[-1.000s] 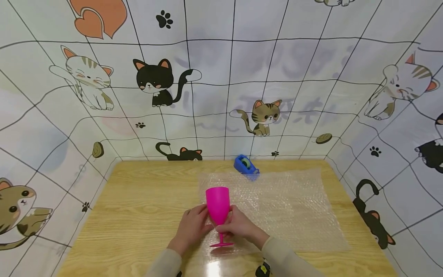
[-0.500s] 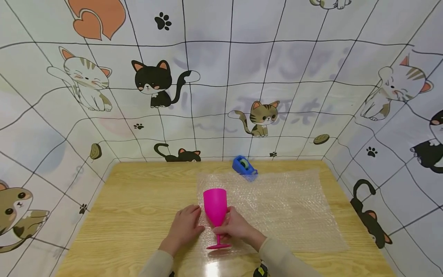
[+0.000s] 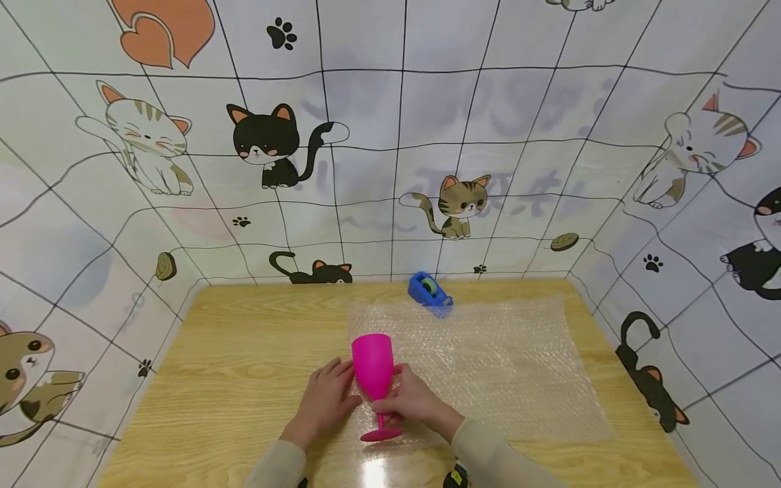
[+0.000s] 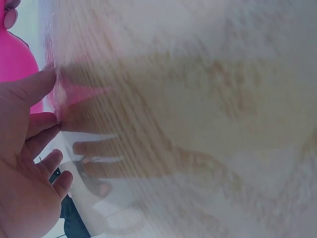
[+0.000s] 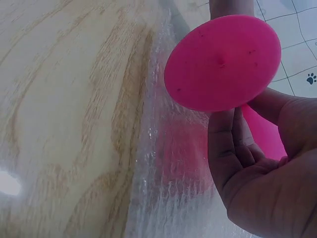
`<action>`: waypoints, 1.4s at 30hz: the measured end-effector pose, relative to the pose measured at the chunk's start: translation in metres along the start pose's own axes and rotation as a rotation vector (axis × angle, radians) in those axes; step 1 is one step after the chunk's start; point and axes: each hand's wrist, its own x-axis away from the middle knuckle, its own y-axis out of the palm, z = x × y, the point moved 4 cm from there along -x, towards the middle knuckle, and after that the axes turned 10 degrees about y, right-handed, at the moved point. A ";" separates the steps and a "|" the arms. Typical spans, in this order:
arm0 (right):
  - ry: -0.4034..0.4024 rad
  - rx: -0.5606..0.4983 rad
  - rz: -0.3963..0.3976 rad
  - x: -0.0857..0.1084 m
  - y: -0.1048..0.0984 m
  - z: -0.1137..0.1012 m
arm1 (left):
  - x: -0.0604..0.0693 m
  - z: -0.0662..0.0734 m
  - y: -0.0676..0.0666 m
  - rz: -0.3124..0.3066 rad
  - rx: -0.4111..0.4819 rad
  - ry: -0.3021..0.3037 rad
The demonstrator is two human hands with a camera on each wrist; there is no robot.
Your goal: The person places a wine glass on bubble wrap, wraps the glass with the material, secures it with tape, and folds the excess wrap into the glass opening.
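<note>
A bright pink goblet (image 3: 373, 366) leans slightly above the left part of a clear bubble wrap sheet (image 3: 500, 379). My right hand (image 3: 415, 396) holds it by the stem, fingers and thumb curled round. In the right wrist view the round underside of its base (image 5: 223, 62) faces the camera, raised off the wrap. My left hand (image 3: 326, 396) lies at the wrap's left edge, beside the goblet's bowl. Seen from the left wrist, the thumb and fingertips (image 4: 42, 82) touch the surface and stand apart from each other. Whether they press the film or the table there is unclear.
A blue tape dispenser (image 3: 430, 291) stands at the table's back, touching or partly under the wrap's far edge. Wooden tabletop (image 3: 256, 325) shows to the left. A cat-patterned cloth (image 3: 366, 169) surrounds the table at the back and sides.
The goblet has shifted a little left and tilted, its base coming towards me. My left hand has slid slightly left, off the bowl, onto the wrap's edge. My right hand keeps its hold.
</note>
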 end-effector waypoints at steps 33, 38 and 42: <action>-0.022 -0.044 0.009 -0.005 0.009 0.002 | -0.018 0.000 -0.017 0.214 0.328 -0.348; -0.032 -0.039 0.008 -0.004 0.010 0.001 | -0.021 0.006 -0.016 0.182 0.305 -0.372; -0.035 -0.038 -0.006 -0.001 0.008 -0.001 | -0.020 0.006 -0.013 0.174 0.284 -0.383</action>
